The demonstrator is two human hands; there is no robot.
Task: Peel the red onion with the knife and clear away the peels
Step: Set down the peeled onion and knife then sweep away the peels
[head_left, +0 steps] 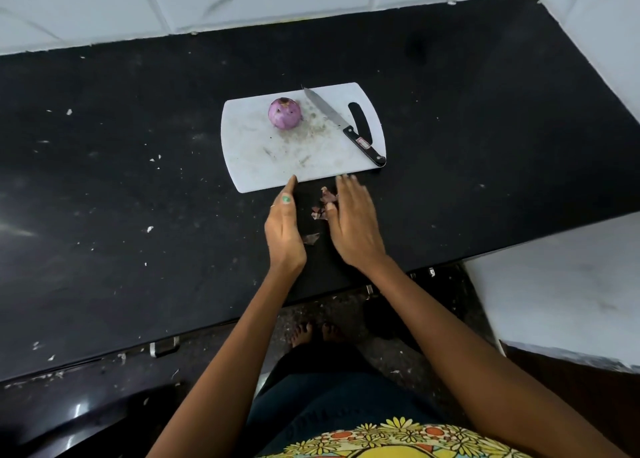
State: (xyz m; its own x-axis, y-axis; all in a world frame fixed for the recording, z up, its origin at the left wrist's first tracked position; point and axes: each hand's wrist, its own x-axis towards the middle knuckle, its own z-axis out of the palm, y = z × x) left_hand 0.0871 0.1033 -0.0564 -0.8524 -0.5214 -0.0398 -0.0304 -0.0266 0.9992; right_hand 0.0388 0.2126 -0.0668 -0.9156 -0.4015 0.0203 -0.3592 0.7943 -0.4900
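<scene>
Peels (320, 212) lie on counter (138, 198) between both open hands.

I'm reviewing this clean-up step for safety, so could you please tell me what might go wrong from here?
1. The loose reddish onion peels lie between the open left hand and right hand near the black countertop edge; a sweep could drop some onto the floor.
2. The black-handled knife overhangs the white plastic cutting board; a bump could dislodge it.
3. The round peeled red onion could roll.
</scene>
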